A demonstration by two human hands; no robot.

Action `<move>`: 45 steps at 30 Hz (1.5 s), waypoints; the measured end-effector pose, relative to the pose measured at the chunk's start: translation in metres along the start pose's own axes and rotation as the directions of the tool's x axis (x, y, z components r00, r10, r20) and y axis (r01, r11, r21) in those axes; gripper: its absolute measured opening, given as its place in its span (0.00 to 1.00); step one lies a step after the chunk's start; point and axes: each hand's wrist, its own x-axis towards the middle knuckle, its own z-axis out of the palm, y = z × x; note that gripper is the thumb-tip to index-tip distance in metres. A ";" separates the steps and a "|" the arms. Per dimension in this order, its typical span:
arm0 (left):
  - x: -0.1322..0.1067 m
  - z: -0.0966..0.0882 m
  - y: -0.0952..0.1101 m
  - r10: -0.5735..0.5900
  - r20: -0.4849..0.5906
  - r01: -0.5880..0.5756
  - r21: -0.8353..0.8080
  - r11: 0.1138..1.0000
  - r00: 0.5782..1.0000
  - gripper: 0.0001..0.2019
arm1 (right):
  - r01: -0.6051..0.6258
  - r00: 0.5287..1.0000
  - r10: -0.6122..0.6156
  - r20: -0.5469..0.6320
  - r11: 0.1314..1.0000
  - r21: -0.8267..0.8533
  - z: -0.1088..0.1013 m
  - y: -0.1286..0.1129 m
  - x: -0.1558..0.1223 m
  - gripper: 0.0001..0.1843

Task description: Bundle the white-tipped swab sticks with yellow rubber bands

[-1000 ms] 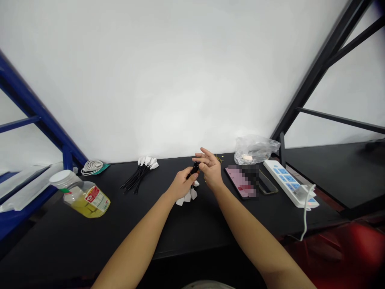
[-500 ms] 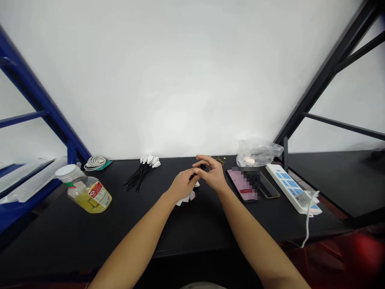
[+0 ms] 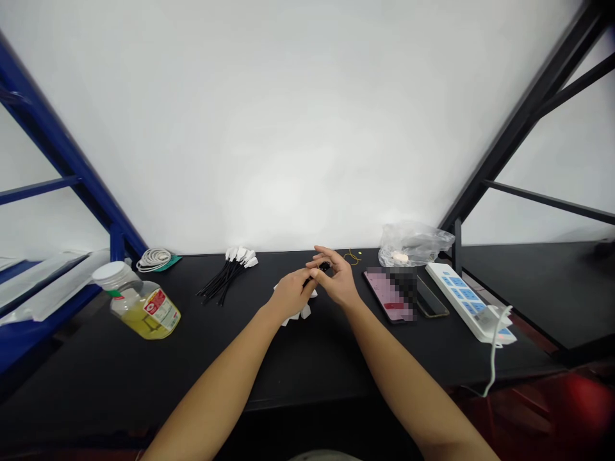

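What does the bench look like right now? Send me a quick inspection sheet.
Surface: black bench top, items spread toward the back.
Job's things: small black item between the hands; white tags below them; bundle of black stems with white tags to the left.
Hands: left hand and right hand meet around the item; grip partly hidden.
Clutter: jar of yellow liquid, plastic bag, two phones.
Cables: coiled white cable; white cable at the power strip.
Surroundings: white wall, blue frame, black frame; other people: nothing seen.
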 end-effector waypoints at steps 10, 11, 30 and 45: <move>-0.001 -0.002 0.003 0.012 -0.006 -0.012 0.002 1.000 1.000 0.17 | 0.039 0.999 -0.039 0.004 0.999 -0.007 -0.001 -0.001 0.000 0.27; -0.001 -0.002 0.002 0.008 -0.010 -0.008 0.010 1.000 1.000 0.17 | 0.042 0.999 -0.041 0.012 0.998 -0.037 -0.001 -0.001 0.000 0.27; 0.002 0.000 -0.011 -0.138 -0.050 0.126 -0.201 0.971 0.989 0.19 | -0.214 0.970 0.214 0.118 0.977 -0.014 -0.014 0.008 0.010 0.20; 0.006 -0.005 -0.054 -0.159 -0.309 0.190 0.074 0.979 0.938 0.22 | -0.264 0.959 0.264 -0.100 0.964 0.013 0.003 0.017 0.065 0.20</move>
